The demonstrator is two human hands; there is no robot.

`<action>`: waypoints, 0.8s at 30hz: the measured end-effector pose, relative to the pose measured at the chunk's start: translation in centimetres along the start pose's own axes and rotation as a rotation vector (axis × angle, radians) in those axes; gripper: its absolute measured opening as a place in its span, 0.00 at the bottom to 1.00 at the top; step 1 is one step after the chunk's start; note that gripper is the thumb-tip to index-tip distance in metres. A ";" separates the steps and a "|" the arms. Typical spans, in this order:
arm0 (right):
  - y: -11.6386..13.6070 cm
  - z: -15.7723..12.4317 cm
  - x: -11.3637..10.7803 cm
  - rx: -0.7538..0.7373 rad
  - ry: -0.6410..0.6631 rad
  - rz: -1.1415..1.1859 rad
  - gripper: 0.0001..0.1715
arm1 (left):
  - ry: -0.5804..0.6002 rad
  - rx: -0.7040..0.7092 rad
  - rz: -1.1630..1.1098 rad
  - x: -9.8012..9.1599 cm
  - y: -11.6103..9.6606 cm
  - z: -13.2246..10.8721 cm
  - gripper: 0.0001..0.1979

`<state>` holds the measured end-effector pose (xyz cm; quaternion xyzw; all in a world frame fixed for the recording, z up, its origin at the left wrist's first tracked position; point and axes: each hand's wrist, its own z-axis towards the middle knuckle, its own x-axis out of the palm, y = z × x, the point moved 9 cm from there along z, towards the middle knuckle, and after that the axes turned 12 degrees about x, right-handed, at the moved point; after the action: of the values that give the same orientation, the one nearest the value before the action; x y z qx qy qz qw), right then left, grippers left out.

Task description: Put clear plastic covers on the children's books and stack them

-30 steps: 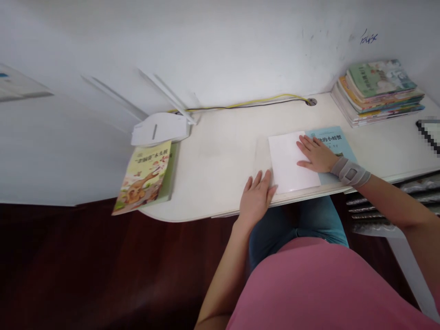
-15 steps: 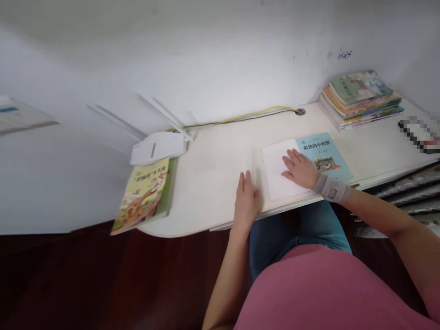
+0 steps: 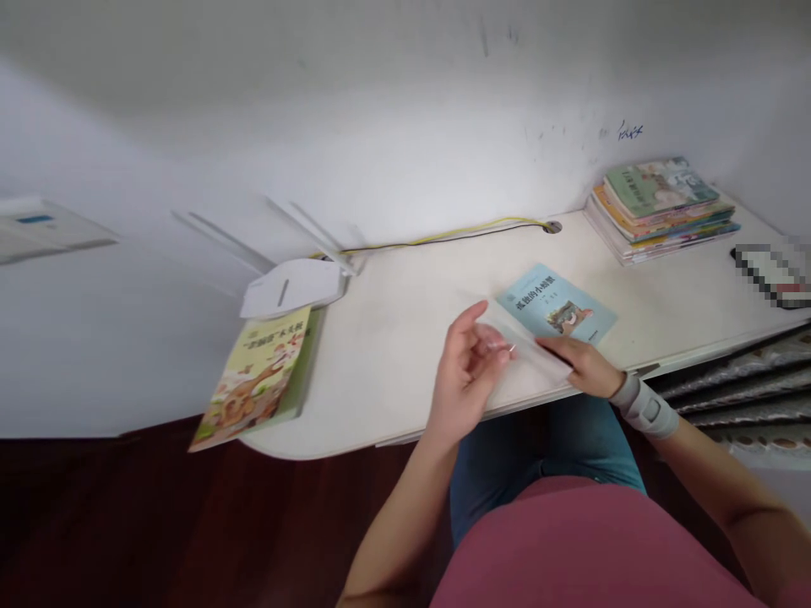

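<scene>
A blue-covered book (image 3: 574, 314) lies at an angle on the white desk, with a crab picture and dark characters on its front. Along its left side a translucent plastic book cover (image 3: 529, 346) is raised off the desk. My left hand (image 3: 465, 376) has its fingers curled about the cover's left part, and some of them show through the film. My right hand (image 3: 589, 367) is closed at the near end of the cover, by the book's lower left corner; its fingertips are partly hidden.
A yellow-green book (image 3: 257, 371) overhangs the desk's left end, beside a white router (image 3: 291, 285) with antennas. Cables (image 3: 437, 238) run along the wall to a hole. A stack of books (image 3: 662, 207) and a blurred-out phone-like object (image 3: 770, 274) occupy the right side.
The translucent cover, flat under my right hand before, is now lifted. My left hand has come off the desk onto it. The blue book has shifted left and turned.
</scene>
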<state>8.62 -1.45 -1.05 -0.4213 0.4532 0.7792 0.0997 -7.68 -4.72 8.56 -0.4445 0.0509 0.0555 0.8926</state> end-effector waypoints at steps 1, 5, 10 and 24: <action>-0.7 0.4 -0.7 0.043 -0.002 0.056 0.27 | 0.054 0.072 0.092 0.9 -0.4 0.5 0.27; -4.5 0.8 -4.3 0.280 -0.146 0.266 0.27 | 0.372 0.289 0.600 4.5 1.9 2.2 0.34; -9.4 -0.7 -7.4 0.555 -0.354 0.346 0.36 | 0.670 0.155 0.989 7.0 10.0 4.2 0.41; -17.0 2.4 -10.6 0.611 -0.461 0.317 0.39 | 0.454 -0.320 0.919 3.5 17.9 6.7 0.28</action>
<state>22.97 12.56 -3.17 -0.1119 0.6887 0.6886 0.1977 -6.50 11.55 -1.99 -0.5077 0.4228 0.3502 0.6640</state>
